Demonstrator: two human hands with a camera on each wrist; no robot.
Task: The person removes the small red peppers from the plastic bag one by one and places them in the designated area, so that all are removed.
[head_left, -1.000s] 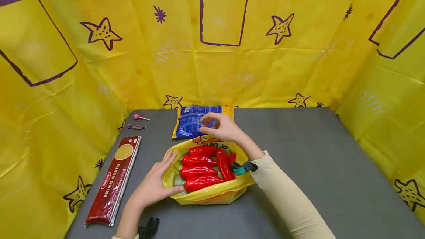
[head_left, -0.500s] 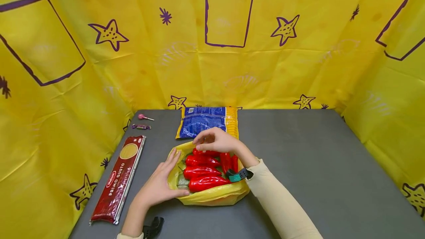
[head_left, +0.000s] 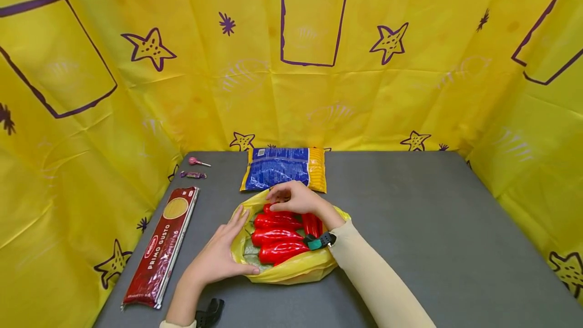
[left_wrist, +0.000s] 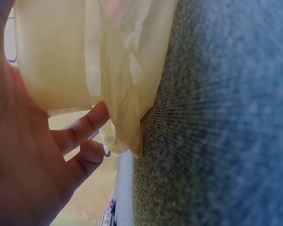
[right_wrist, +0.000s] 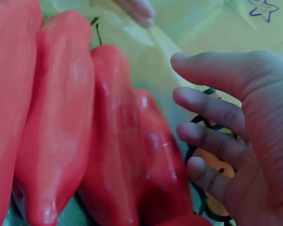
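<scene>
A yellow plastic bag (head_left: 296,275) stands with its mouth open on the table, holding several glossy red peppers (head_left: 278,237). Against the bag's left side rests my left hand (head_left: 218,257), fingers straight along the rim and thumb at the near edge. In the left wrist view, fingers of the left hand (left_wrist: 33,150) touch the bag's wall (left_wrist: 56,56). My right hand (head_left: 298,199) is over the far part of the bag, just above the farthest pepper. The right wrist view shows the right hand (right_wrist: 254,113) beside the peppers (right_wrist: 108,136), thumb and fingers apart, nothing between them.
A blue and yellow packet (head_left: 282,168) lies behind the bag. To the left is a long red spaghetti pack (head_left: 161,247). A wrapped candy (head_left: 193,175) and a pink lollipop (head_left: 194,161) lie at the back left. Yellow patterned cloth (head_left: 314,100) surrounds the grey table (head_left: 432,227).
My right hand has come down and nearer from over the blue packet to the bag's far rim and the peppers. My left hand stays at the bag's left side.
</scene>
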